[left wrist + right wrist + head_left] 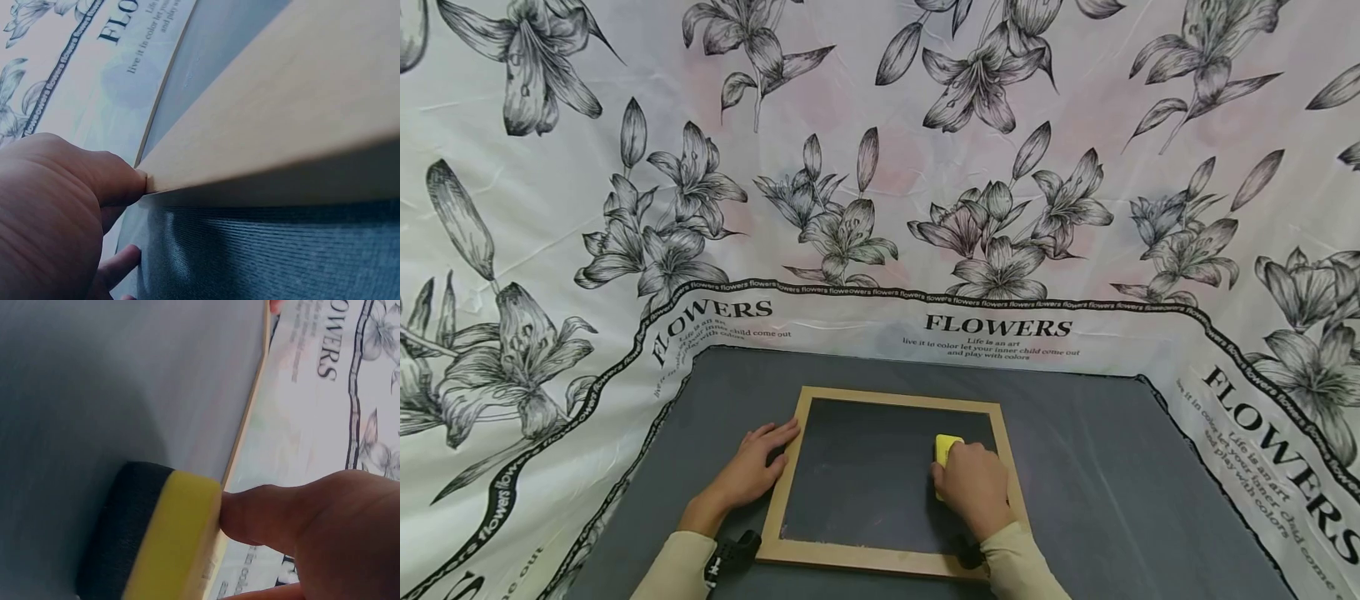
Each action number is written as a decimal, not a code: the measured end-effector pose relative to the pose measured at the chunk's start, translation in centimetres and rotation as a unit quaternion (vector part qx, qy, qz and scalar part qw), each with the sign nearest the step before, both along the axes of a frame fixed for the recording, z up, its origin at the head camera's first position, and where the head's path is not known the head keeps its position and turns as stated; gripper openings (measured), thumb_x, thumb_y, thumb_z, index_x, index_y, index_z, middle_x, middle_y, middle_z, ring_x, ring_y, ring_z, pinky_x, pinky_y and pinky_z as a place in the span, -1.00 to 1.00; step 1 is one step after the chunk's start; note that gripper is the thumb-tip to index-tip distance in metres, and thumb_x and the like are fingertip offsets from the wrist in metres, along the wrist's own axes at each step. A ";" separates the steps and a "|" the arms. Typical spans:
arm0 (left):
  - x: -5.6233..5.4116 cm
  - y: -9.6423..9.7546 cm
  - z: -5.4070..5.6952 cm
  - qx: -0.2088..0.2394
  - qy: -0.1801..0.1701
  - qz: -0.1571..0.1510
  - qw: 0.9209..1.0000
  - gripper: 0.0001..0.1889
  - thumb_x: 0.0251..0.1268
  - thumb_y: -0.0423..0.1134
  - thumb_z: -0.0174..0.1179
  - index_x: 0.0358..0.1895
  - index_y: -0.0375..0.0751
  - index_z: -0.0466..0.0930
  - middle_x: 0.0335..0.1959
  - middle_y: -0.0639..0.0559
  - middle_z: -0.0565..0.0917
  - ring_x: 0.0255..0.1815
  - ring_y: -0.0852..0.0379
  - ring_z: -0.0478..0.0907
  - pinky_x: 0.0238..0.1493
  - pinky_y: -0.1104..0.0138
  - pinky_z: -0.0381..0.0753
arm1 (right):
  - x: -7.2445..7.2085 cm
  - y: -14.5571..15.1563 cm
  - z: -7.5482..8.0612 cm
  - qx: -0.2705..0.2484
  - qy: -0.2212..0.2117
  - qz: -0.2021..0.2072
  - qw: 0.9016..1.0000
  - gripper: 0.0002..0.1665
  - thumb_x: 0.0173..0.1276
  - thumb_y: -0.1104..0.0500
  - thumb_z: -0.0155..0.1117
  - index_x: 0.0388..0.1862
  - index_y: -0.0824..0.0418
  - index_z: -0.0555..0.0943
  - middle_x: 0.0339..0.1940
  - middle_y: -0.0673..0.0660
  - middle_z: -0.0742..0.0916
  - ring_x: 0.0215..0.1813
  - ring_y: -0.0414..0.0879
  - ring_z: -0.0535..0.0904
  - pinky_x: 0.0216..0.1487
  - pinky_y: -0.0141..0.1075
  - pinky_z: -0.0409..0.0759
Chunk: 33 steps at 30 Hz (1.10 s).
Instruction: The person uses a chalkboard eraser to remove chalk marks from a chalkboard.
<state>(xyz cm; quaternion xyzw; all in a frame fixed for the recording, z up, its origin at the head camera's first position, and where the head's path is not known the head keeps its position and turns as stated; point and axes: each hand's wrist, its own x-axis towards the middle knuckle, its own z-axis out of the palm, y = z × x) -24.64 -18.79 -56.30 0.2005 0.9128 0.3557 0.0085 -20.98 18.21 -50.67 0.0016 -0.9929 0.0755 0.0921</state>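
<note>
A small blackboard [865, 475] with a light wooden frame [784, 500] lies on the dark grey cloth. On its right part, my right hand [976, 483] grips a yellow board eraser [947, 447]. The right wrist view shows the eraser's black felt pad [122, 531] against the board, with the thumb on the yellow back. My left hand [747, 471] touches the frame's left side with its fingers extended. In the left wrist view, its thumb [122, 178] rests against the frame's edge. Some right-hand fingers are hidden from the head camera.
Dark grey cloth [1120, 492] surrounds the board on the table. Behind and at both sides rises a white sheet [850, 325] printed with lilies and the word FLOWERS. Dark bands [733, 554] sit at the wrists.
</note>
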 end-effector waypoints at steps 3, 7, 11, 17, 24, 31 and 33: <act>0.0 0.0 0.1 0.002 -0.001 -0.001 1.000 -0.43 0.64 -0.43 0.15 0.64 -0.33 0.42 0.72 -0.24 0.34 0.74 -0.53 0.11 0.65 -0.54 -0.16 | 0.0 -1.0 -0.3 -0.003 0.005 -0.004 1.000 -0.55 0.36 -0.04 0.58 -0.35 0.36 0.71 -0.57 0.19 0.67 -0.58 0.03 0.58 -0.59 -0.05 0.62; 0.0 0.1 0.2 0.002 0.002 0.002 1.000 -0.43 0.63 -0.44 0.16 0.63 -0.33 0.43 0.71 -0.25 0.36 0.73 -0.52 0.13 0.64 -0.55 -0.14 | -0.2 -2.2 -0.8 -0.003 0.012 -0.004 1.000 -0.54 0.36 -0.06 0.58 -0.33 0.36 0.74 -0.56 0.19 0.67 -0.57 0.02 0.58 -0.57 -0.04 0.64; 0.0 0.1 0.2 0.001 0.004 0.002 1.000 -0.43 0.62 -0.45 0.17 0.63 -0.33 0.44 0.70 -0.25 0.37 0.73 -0.52 0.14 0.64 -0.54 -0.13 | -0.5 -3.5 -1.1 0.000 0.015 -0.002 1.000 -0.54 0.35 -0.08 0.59 -0.34 0.34 0.76 -0.54 0.18 0.69 -0.56 0.01 0.58 -0.53 -0.03 0.66; 0.0 0.1 0.0 0.007 0.001 0.002 1.000 -0.43 0.63 -0.44 0.17 0.63 -0.33 0.43 0.71 -0.24 0.37 0.74 -0.53 0.12 0.65 -0.54 -0.16 | -0.6 -5.2 -1.2 0.005 0.006 0.003 1.000 -0.54 0.34 -0.07 0.62 -0.29 0.35 0.80 -0.47 0.21 0.74 -0.52 0.04 0.63 -0.47 0.00 0.73; -0.1 0.0 0.0 0.007 0.001 0.003 1.000 -0.43 0.63 -0.44 0.17 0.63 -0.32 0.44 0.71 -0.23 0.36 0.73 -0.54 0.11 0.64 -0.55 -0.17 | -0.7 -7.3 -1.1 0.027 0.010 0.020 0.999 -0.54 0.38 -0.08 0.59 -0.27 0.35 0.82 -0.45 0.23 0.76 -0.48 0.08 0.70 -0.45 -0.01 0.76; -0.1 0.2 -0.1 0.005 -0.003 0.005 1.000 -0.42 0.62 -0.45 0.17 0.64 -0.33 0.42 0.72 -0.23 0.35 0.74 -0.54 0.09 0.65 -0.54 -0.19 | -0.5 -9.4 -1.3 0.055 0.019 0.033 0.998 -0.54 0.42 -0.10 0.54 -0.25 0.34 0.84 -0.45 0.23 0.74 -0.45 0.07 0.71 -0.44 -0.03 0.77; -0.1 0.2 -0.1 0.007 -0.001 0.004 1.000 -0.42 0.62 -0.45 0.17 0.63 -0.34 0.42 0.71 -0.24 0.35 0.74 -0.55 0.09 0.64 -0.55 -0.18 | -0.4 -10.0 -1.3 0.063 0.022 0.033 0.997 -0.53 0.43 -0.11 0.54 -0.24 0.33 0.84 -0.44 0.24 0.73 -0.44 0.06 0.72 -0.44 -0.03 0.78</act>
